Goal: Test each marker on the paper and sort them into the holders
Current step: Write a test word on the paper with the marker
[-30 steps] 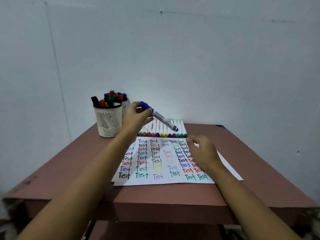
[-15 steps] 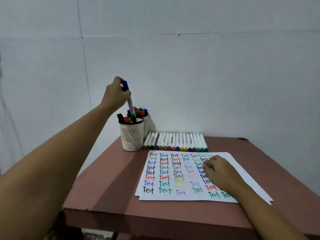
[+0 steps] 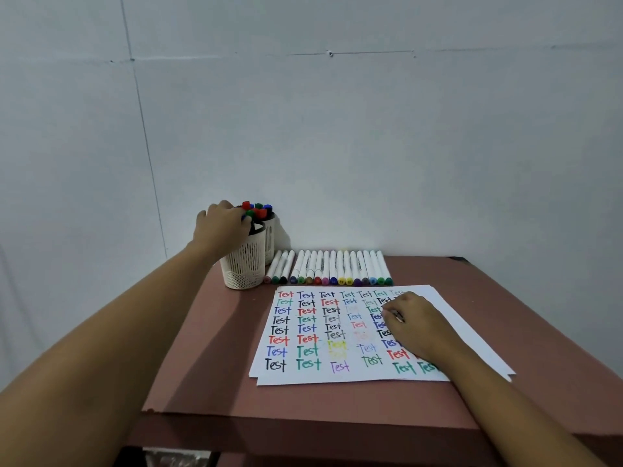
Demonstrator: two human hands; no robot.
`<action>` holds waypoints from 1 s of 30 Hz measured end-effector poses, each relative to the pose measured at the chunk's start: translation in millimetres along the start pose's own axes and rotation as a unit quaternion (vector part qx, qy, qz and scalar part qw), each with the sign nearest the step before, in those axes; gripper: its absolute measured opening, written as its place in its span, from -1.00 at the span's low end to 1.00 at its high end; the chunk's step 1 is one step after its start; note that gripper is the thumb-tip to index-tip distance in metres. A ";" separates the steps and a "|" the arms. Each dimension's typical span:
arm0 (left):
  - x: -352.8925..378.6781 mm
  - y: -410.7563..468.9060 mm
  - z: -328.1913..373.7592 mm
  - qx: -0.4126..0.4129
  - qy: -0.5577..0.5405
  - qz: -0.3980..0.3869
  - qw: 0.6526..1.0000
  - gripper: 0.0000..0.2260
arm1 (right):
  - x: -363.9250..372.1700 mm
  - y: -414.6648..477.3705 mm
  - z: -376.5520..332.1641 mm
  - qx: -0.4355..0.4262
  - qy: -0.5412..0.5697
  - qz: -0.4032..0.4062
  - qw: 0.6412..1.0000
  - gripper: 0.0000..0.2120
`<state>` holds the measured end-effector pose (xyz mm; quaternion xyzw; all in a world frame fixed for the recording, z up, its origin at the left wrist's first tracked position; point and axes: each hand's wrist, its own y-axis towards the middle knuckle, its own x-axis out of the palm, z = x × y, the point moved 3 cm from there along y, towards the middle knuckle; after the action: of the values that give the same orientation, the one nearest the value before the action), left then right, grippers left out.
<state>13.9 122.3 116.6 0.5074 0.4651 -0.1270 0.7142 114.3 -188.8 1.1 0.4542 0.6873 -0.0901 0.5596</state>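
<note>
Down has come the left hand point(image 3: 220, 227): half a second ago it held the blue marker point(image 3: 243, 217) upright above the front holder point(image 3: 243, 264), and now it sits right on that holder's rim, fingers curled over the top. Only a sliver of blue shows at the fingertips, so the marker seems to stand nearly upright inside, its blue end up. I cannot tell whether the fingers still grip it.

Behind, and touching the front one, the back holder point(image 3: 270, 237) carries upright markers with red, green and blue caps point(image 3: 258, 210).

Just right of the holders lies a row of white markers point(image 3: 333, 267), side by side, their long axes running from the wall toward me, coloured ends pointing at the paper point(image 3: 337, 374). The leftmost few lean a little to the left.

The right hand point(image 3: 419, 328) rests on the paper's right part, over the coloured "Test" words, fingers curled under. Something greyish shows at the fingertips, though I cannot tell whether it is held. Both hands are well apart on the brown tabletop point(image 3: 209, 365).
</note>
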 end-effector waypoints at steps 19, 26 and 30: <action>71.2 -98.2 125.1 0.166 -0.213 -0.257 0.928 -0.64 | -9.9 38.9 -1.6 0.054 -0.014 -0.076 0.995 -0.84; 74.3 -96.6 127.5 0.174 -0.206 -0.247 0.931 -0.64 | -1.9 80.6 19.1 0.175 0.024 0.024 0.984 -0.71; 75.0 -96.2 129.8 0.173 -0.202 -0.243 0.933 -0.64 | 12.4 94.8 19.3 0.209 -0.014 0.025 0.978 -0.84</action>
<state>60.7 -9.0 5.6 0.4582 0.3908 -0.4755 0.6413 196.8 -140.4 20.1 0.5767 0.6341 -0.2240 0.4639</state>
